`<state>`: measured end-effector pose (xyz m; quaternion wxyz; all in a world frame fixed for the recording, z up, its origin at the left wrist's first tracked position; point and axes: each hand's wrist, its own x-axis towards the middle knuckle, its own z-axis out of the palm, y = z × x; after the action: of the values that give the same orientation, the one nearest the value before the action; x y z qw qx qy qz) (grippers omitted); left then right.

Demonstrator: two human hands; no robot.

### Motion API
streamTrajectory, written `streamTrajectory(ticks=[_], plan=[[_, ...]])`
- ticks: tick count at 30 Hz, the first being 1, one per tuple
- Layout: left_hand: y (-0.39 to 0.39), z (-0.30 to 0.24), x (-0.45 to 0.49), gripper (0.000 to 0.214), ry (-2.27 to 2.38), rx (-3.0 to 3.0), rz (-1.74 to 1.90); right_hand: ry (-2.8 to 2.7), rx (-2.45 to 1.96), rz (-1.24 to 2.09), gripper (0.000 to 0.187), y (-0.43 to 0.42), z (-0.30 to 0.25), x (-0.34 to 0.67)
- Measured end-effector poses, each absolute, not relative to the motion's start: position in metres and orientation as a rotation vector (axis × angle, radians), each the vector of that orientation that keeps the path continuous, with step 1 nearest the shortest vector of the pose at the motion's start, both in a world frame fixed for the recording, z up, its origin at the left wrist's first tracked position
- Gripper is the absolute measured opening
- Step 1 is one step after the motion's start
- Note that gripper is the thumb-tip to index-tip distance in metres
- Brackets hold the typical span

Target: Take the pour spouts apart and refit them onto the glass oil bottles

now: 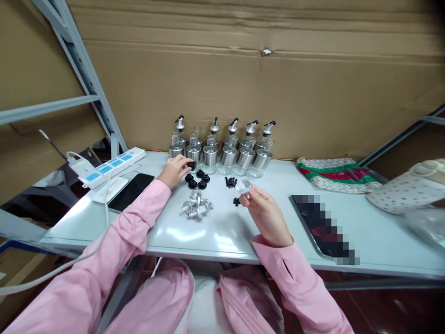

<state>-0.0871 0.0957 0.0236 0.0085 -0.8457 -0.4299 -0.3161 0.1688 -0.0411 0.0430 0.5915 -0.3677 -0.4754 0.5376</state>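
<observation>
My left hand (175, 170) reaches forward and pinches a small black cap (191, 164) just in front of a row of glass and steel dispenser bottles (222, 153). Several more black caps (199, 180) lie on the table right of that hand. My right hand (266, 211) is raised over the table's middle, fingers closed on a small white funnel-shaped piece (243, 186). A pile of metal pourer spouts (196, 206) lies between the two hands. Small black parts (231, 182) are scattered beside the funnel piece.
A white power strip (111, 166) with a cable, a dark phone (131, 191) and a white pad lie at the left of the white table (347, 218). A dark tray (325, 229), folded patterned cloth (333, 174) and a dotted bag (406, 190) sit right. Cardboard stands behind.
</observation>
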Motion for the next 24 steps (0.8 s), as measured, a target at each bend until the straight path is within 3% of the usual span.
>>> streamTrajectory(ticks=[6, 24], plan=[[0.094, 0.004, -0.067, 0.028, -1.483, -2.645, -0.740, -1.169, -0.860, 1.275, 0.027, -0.044, 0.044, 0.165], [0.095, -0.001, -0.060, 0.013, -1.627, -2.656, -0.818, -1.385, -1.015, 1.137, 0.020, -0.041, 0.038, 0.167]])
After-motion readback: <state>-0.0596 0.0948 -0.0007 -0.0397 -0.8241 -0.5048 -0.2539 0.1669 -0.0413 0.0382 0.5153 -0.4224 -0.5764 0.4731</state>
